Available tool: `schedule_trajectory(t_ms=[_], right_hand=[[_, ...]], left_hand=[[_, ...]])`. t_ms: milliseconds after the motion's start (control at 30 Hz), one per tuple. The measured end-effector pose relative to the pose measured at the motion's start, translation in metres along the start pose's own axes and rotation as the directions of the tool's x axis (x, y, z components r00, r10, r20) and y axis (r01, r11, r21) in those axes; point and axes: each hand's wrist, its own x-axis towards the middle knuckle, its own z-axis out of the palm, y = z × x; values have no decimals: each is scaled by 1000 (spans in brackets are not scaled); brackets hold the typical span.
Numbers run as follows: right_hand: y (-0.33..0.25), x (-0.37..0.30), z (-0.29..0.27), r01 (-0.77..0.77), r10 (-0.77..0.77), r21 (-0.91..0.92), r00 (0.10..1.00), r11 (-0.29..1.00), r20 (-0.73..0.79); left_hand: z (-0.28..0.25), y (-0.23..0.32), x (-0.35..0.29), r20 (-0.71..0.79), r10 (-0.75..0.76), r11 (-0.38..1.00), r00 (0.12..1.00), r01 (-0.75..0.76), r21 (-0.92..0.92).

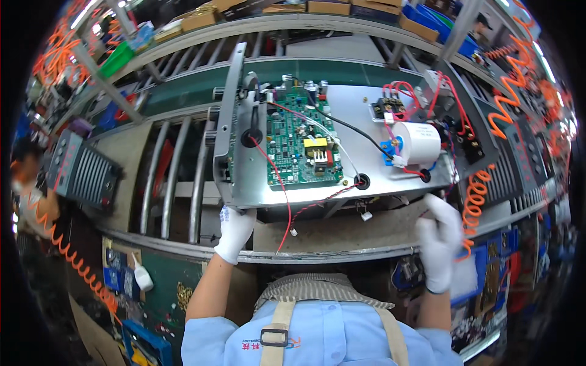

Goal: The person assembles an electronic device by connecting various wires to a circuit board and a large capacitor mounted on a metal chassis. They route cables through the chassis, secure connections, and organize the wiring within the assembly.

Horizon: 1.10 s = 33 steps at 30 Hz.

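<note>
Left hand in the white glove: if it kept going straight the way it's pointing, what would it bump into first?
The left hand points up and away from the person, already at the near-left corner of the open metal chassis. It would likely meet that chassis edge first, though depth is hard to judge here.

Electronics assembly line: open metal chassis [342,177] with green circuit board [303,143] on roller conveyor [174,177]; orange coiled air hoses [510,100], parts bins on shelf [342,7] above.

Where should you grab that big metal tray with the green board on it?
Best by its near edge, at both front corners, from the person's side. The metal chassis is wide and flat, and wires and parts crowd its top. The left hand and right hand are already at those corners.
</note>
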Motion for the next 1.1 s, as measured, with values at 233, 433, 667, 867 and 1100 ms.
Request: schedule_trajectory(t_ms=[233,433,667,867,1100], right_hand=[[-48,57,108,415,-398,-32,890,909,224],[-19,79,96,61,-276,407,824,911,494],[-19,80,98,510,-630,382,702,770,332],[-13,73,68,-243,-250,864,891,441,378],[0,33,24,97,-219,494,956,864,196]], left_hand=[[-32,36,-6,171,14,997,985,-1,-79],[-57,71,-73,-323,263,963,909,-228,142],[-35,148,-70,374,185,966,909,-98,-241],[-32,222,-1,64,497,760,865,-398,-514],[-16,206,31,70,514,841,855,-487,-234]])
